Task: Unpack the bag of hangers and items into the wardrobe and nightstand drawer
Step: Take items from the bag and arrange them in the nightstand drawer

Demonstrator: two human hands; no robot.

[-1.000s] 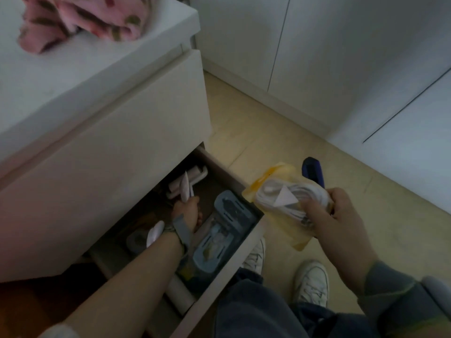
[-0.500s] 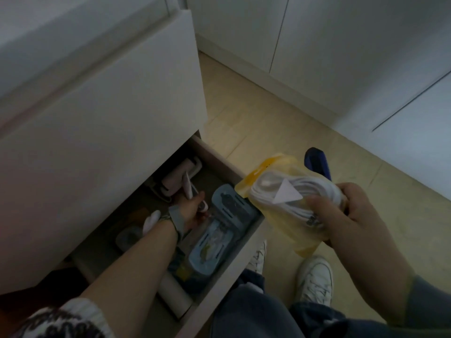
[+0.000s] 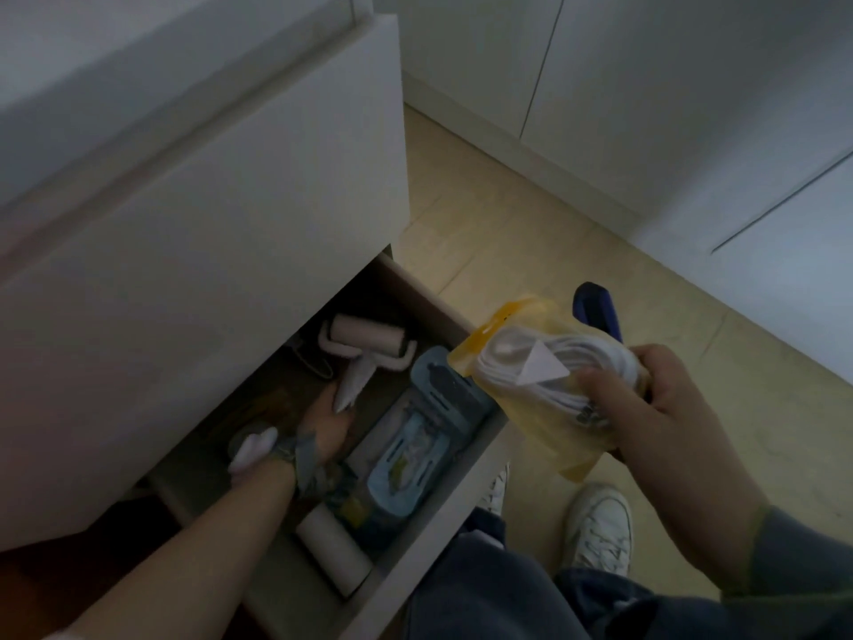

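Head view: inside the open nightstand drawer (image 3: 429, 552), beside a blue packet (image 3: 415, 450) and a white roll (image 3: 334, 554), your left hand (image 3: 325, 424) grips the lint roller (image 3: 367, 344) by its handle, while your right hand (image 3: 664, 408), above the drawer's corner, clasps a yellow pouch (image 3: 544, 436) containing coiled white cable (image 3: 577, 358).

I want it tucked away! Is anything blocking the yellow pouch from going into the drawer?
Yes, the left hand is inside the drawer, and a blue package fills the side nearest the yellow pouch.
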